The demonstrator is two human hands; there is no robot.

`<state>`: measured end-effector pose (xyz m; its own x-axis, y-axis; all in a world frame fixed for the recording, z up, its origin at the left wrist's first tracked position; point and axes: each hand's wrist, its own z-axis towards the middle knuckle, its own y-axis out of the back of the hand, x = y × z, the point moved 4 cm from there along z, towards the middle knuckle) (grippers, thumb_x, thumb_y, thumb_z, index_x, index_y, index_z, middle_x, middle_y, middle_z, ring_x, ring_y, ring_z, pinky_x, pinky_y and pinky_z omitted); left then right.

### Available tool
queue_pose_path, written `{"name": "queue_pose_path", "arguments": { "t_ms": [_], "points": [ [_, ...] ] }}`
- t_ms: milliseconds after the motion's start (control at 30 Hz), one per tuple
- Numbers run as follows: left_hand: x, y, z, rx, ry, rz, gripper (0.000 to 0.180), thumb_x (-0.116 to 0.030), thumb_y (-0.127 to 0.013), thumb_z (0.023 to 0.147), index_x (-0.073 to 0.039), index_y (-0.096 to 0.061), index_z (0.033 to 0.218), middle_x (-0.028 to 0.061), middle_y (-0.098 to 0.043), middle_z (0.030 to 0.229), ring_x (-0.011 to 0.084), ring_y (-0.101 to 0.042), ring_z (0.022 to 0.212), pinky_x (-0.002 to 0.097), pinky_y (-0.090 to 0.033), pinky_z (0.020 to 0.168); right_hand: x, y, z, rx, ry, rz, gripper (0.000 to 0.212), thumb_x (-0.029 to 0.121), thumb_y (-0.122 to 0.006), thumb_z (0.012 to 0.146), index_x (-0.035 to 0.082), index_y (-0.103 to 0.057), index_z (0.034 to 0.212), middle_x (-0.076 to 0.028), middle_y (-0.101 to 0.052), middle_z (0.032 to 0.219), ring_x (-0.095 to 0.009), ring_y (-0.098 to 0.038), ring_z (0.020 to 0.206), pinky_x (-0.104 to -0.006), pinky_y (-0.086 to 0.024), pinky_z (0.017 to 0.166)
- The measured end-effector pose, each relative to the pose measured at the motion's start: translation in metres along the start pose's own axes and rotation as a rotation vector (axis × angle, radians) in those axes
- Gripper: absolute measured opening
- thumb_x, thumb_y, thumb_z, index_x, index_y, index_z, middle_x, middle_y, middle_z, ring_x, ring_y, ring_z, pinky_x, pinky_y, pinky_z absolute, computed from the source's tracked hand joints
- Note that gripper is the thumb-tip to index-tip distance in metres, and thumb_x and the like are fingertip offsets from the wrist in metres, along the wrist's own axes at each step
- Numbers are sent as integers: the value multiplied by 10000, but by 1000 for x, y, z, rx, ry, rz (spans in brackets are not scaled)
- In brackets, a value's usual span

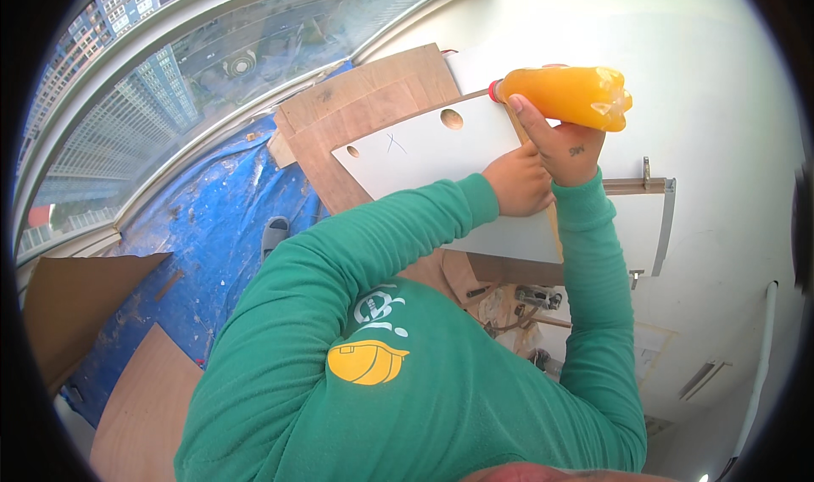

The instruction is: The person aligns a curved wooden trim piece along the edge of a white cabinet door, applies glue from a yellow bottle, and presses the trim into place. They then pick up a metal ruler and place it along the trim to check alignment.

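Note:
My right hand point(572, 147) is wrapped round a clear plastic bottle point(560, 94) full of thick yellow-orange liquid. The bottle lies nearly level, its red cap end pointing left, close to the far edge of a white board point(441, 160). Two round holes and a pen mark show on that board's face. My left hand point(519, 181) is closed at the board's right-hand edge, right beside my right wrist. Its fingertips are tucked under, and whether they grip anything is hidden. A yellowish strip runs along this edge under both hands.
Brown plywood sheets point(365, 105) lie beneath and beyond the board. A blue tarp point(229, 202) covers the floor at left, with a grey slipper point(275, 234) on it. Hinges point(646, 172) stick out from another white panel point(623, 228) at right. Tools point(538, 298) lie below, and a curved window point(229, 58) borders the left.

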<state>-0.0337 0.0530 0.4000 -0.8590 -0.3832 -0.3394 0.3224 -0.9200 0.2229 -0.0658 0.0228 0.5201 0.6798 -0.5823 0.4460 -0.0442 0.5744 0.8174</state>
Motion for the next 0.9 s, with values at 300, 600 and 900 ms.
{"name": "queue_pose_path", "arguments": {
  "t_ms": [300, 600, 900],
  "points": [
    [-3, 3, 0, 173, 23, 82, 450, -408, -527, 1033, -78, -735, 808, 42, -680, 848, 216, -568, 933, 385, -381, 984, -8, 5, -2, -13, -32, -37, 371, 107, -869, 879, -24, -681, 1171, -87, -752, 1057, -147, -717, 949, -272, -577, 830],
    [-8, 7, -3, 167, 0, 119, 383, -388, -593, 996, -97, -681, 762, 45, -582, 815, 219, -541, 908, 382, -409, 921, -27, 22, -4, -235, -261, 83, 313, 133, -867, 880, -20, -725, 1112, -79, -777, 998, -153, -743, 885, -282, -592, 760],
    [-8, 6, -5, 121, 14, 63, 404, -396, -562, 1011, -87, -711, 800, 36, -646, 842, 217, -561, 938, 391, -401, 966, 1, 3, -10, -94, -140, 89, 344, 109, -861, 890, -23, -684, 1155, -88, -746, 1044, -169, -729, 960, -290, -588, 859]
  ]
}}
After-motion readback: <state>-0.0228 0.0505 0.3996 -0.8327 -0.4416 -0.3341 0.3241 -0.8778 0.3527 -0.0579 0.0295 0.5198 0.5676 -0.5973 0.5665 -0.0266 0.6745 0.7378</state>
